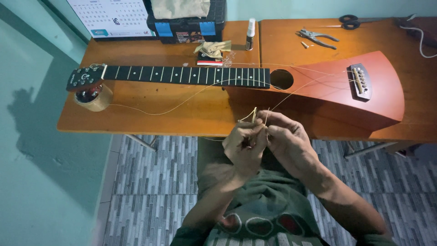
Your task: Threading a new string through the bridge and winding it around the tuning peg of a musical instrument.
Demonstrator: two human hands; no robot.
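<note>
Two bare hands meet just off the near edge of the orange-brown wooden table (154,116), below the sound hole of the small reddish-brown wedge-shaped guitar (337,86) that lies flat on it. The left hand (243,146) and the right hand (287,141) touch at the fingertips, both pinched narrow around a thin pale wire guitar string (191,97); a short loop of it stands up between them. The string is equally near both hands, since both grip it. From the pinch, one strand runs away and to the right, up over the guitar's body towards the bridge (361,81); another sags in a long curve to the left, along the front of the neck towards the headstock (85,77). The guitar's long axis runs left to right across the table, headstock at the left, wide end at the right.

Under the headstock sits a roll of tan tape (96,101), propping the neck. Beyond the neck lie a crumpled yellowish cloth (213,48) and a small white-capped bottle (250,34). Behind these stands a black toolbox with blue latches (186,25); a beige cloth rests on its lid, and what it holds inside cannot be seen. Beyond the guitar's body lie metal pliers (317,38), and farther back black-handled scissors (350,21).
</note>
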